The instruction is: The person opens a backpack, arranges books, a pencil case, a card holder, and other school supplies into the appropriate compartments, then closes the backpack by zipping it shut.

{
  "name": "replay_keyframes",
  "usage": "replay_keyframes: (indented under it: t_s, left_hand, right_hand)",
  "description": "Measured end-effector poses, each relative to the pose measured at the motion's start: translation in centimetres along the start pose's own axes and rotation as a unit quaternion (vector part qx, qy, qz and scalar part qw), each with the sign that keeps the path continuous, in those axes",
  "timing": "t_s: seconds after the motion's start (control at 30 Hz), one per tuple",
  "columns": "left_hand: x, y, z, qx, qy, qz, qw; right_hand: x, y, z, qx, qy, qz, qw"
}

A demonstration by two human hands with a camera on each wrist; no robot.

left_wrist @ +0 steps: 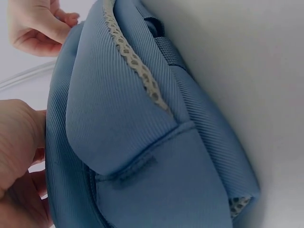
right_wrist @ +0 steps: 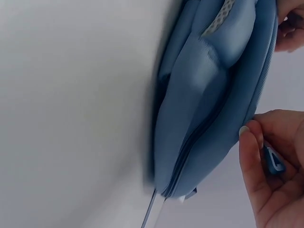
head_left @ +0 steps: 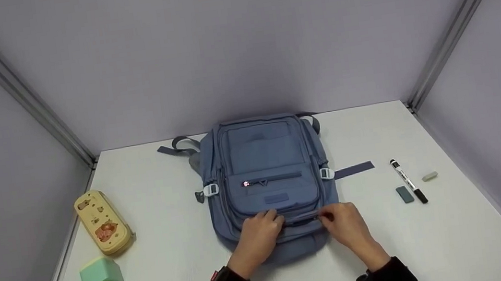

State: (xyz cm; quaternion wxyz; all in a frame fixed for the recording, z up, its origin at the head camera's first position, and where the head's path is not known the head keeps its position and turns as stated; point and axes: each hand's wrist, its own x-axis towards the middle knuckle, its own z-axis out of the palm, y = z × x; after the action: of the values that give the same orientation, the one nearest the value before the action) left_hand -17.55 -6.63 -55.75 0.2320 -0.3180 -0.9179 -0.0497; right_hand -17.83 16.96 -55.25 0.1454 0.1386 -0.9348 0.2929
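Observation:
A blue backpack (head_left: 266,153) lies front side up, its lower end toward me. My left hand (head_left: 260,236) grips the edge of the lower front pocket, fingers curled over it; in the left wrist view this hand (left_wrist: 19,147) is partly cut off. To the right along the same pocket opening, my right hand (head_left: 346,224) pinches the fabric edge between thumb and finger. In the right wrist view a small blue zipper pull (right_wrist: 274,159) shows inside the curled fingers of that hand. The pocket opening (head_left: 302,221) gapes slightly between the hands.
On the left are a yellow pencil case (head_left: 104,222) and a mint-green pencil sharpener (head_left: 101,277). A black-and-white marker (head_left: 408,180), a dark grey-green block (head_left: 404,194) and a small pale piece (head_left: 429,176) lie on the right. Walls enclose the white table (head_left: 160,229).

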Motion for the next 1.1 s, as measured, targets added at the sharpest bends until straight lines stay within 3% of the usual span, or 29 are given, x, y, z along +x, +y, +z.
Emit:
replay_keyframes:
  t_s: [0.27, 0.77, 1.0, 1.1]
  left_hand:
    - [-0.2, 0.2, -0.3, 0.036, -0.004, 0.007, 0.9993]
    - [-0.4, 0.2, -1.3, 0.023, 0.007, 0.017, 0.9996]
    - [-0.4, 0.2, -1.4, 0.015, -0.001, 0.014, 0.9998]
    - [-0.4, 0.2, -1.3, 0.014, 0.003, 0.012, 0.9998]
  right_hand:
    - [1.3, 2.2, -0.6, -0.033, 0.005, 0.008, 0.999]
    - [5.6, 4.3, 0.7, -0.067, -0.002, 0.004, 0.998]
    - [6.8, 4.4, 1.1, -0.115, 0.016, -0.068, 0.991]
    - [6.5, 4.5, 0.9, -0.109, 0.025, -0.079, 0.991]
